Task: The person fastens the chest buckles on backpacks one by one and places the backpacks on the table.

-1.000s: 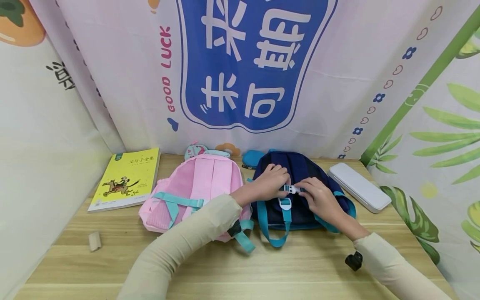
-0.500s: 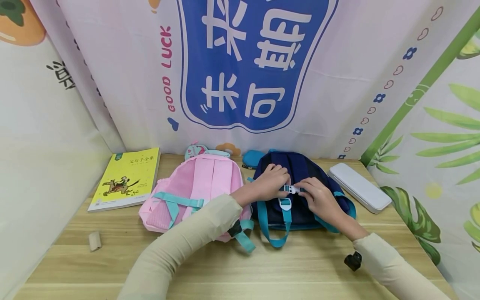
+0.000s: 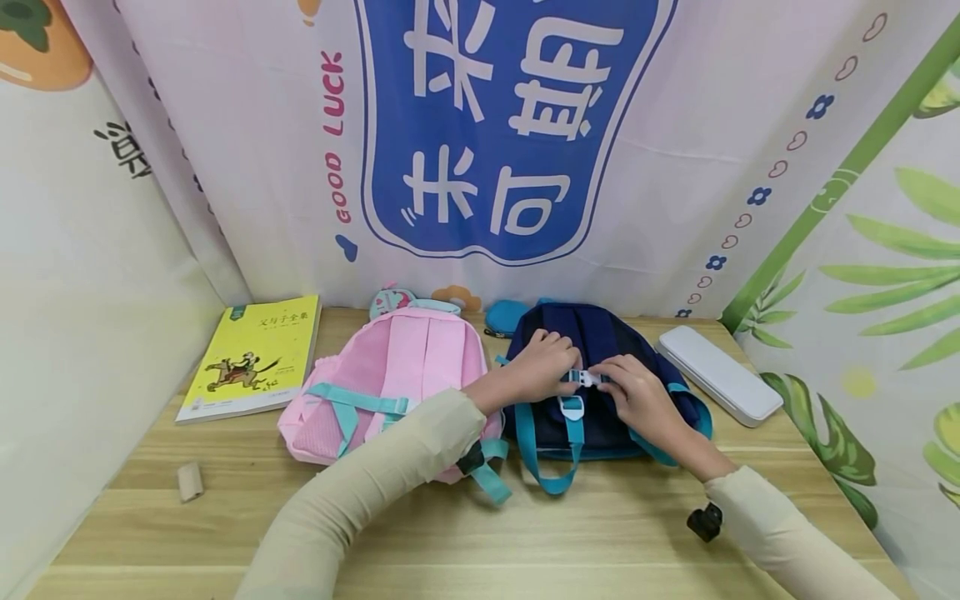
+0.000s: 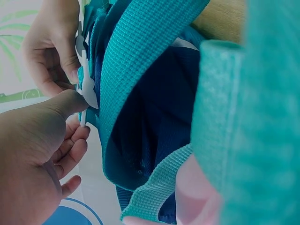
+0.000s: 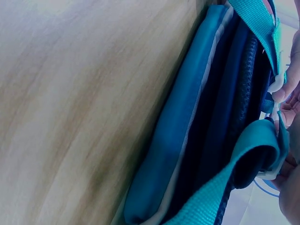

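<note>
A navy backpack (image 3: 603, 435) with teal straps lies on the table, its shoulder straps facing up. A white plastic buckle (image 3: 587, 379) sits on its chest strap, between both hands. With thumb and fingers my left hand (image 3: 542, 367) pinches the buckle's left end. My right hand (image 3: 641, 400) pinches its right end. In the left wrist view the left thumb presses on the white buckle (image 4: 88, 86), and the other hand is just beyond it. Whether the two halves are fully joined cannot be told. The right wrist view catches the hands only at its right edge.
Left of the navy bag lies a pink backpack (image 3: 442, 350), under my left forearm. Farther left are a yellow book (image 3: 262, 350) and a small beige block (image 3: 190, 482). A white case (image 3: 720, 375) lies at the right, a blue pouch (image 3: 506, 317) behind. Curtains enclose the table.
Almost nothing differs. Both hands stay on the buckle, and the right wrist has shifted very slightly left.
</note>
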A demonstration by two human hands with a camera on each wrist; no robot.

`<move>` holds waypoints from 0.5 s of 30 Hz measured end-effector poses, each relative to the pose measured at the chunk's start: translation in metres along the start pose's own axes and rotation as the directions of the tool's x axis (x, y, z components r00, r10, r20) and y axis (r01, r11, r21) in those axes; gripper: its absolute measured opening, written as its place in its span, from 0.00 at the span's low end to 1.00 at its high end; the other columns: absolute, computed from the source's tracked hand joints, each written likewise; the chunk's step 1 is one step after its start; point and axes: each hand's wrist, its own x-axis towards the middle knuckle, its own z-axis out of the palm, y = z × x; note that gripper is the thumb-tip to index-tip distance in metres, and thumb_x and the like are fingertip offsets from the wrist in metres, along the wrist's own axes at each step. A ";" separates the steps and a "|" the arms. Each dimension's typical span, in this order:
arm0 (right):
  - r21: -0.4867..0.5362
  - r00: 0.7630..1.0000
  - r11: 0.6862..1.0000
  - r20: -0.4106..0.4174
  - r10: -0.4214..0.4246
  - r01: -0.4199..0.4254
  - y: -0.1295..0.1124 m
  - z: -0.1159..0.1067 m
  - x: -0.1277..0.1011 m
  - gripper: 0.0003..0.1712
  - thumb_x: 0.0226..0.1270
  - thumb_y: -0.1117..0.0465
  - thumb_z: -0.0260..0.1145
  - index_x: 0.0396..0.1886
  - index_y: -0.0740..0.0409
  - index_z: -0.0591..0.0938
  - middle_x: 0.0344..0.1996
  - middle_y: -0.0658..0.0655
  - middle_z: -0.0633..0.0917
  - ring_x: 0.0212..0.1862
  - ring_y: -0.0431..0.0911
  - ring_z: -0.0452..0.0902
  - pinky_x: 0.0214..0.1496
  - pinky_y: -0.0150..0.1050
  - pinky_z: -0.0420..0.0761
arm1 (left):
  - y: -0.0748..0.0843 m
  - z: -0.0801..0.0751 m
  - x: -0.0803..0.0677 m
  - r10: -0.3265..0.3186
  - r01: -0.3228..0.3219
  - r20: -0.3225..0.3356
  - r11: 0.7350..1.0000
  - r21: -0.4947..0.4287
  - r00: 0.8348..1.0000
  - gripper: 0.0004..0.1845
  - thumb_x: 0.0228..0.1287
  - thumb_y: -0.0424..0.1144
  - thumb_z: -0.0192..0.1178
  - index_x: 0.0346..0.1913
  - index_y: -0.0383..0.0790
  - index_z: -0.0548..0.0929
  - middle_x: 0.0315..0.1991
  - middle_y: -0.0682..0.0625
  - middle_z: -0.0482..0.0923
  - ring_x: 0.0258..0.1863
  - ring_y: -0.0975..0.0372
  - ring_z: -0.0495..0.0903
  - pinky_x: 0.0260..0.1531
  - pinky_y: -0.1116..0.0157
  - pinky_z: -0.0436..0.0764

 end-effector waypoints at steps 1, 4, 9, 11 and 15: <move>0.001 1.000 1.000 0.001 0.002 -0.002 0.000 0.000 0.000 0.17 0.56 0.79 0.73 0.45 0.64 0.87 0.41 0.58 0.87 0.43 0.48 0.80 0.40 0.43 0.82 | 0.000 0.000 0.000 0.000 0.000 0.000 1.000 0.000 1.000 0.13 0.73 0.52 0.61 0.51 0.49 0.83 0.49 0.53 0.80 0.51 0.58 0.74 0.62 0.56 0.68; -0.002 1.000 1.000 0.001 0.001 -0.001 0.001 0.000 0.000 0.17 0.56 0.79 0.73 0.45 0.64 0.87 0.41 0.58 0.87 0.42 0.48 0.79 0.40 0.43 0.82 | 0.000 0.002 0.001 -0.001 0.001 -0.001 1.000 0.004 1.000 0.14 0.73 0.52 0.61 0.51 0.49 0.83 0.49 0.53 0.80 0.51 0.58 0.75 0.62 0.56 0.68; -0.001 1.000 1.000 -0.003 -0.007 0.007 0.002 0.000 0.000 0.17 0.56 0.78 0.73 0.45 0.64 0.87 0.41 0.57 0.87 0.41 0.47 0.79 0.39 0.42 0.81 | 0.000 0.003 0.002 -0.002 0.002 -0.003 1.000 0.015 1.000 0.14 0.73 0.53 0.60 0.52 0.49 0.83 0.49 0.53 0.80 0.51 0.58 0.75 0.61 0.56 0.68; 0.002 1.000 1.000 -0.003 -0.009 0.009 0.002 0.000 0.000 0.17 0.56 0.78 0.73 0.45 0.64 0.87 0.41 0.58 0.87 0.41 0.47 0.79 0.39 0.42 0.81 | 0.000 0.003 0.002 0.000 0.001 -0.002 1.000 0.014 1.000 0.14 0.74 0.53 0.60 0.52 0.49 0.83 0.49 0.53 0.80 0.51 0.58 0.75 0.61 0.56 0.69; 0.005 1.000 1.000 0.003 -0.005 0.005 0.002 0.000 0.000 0.17 0.56 0.78 0.73 0.46 0.64 0.87 0.41 0.58 0.87 0.42 0.48 0.80 0.40 0.43 0.82 | 0.000 0.003 0.002 0.005 -0.005 -0.002 1.000 0.007 1.000 0.14 0.74 0.52 0.60 0.53 0.49 0.83 0.49 0.53 0.80 0.50 0.58 0.75 0.61 0.56 0.69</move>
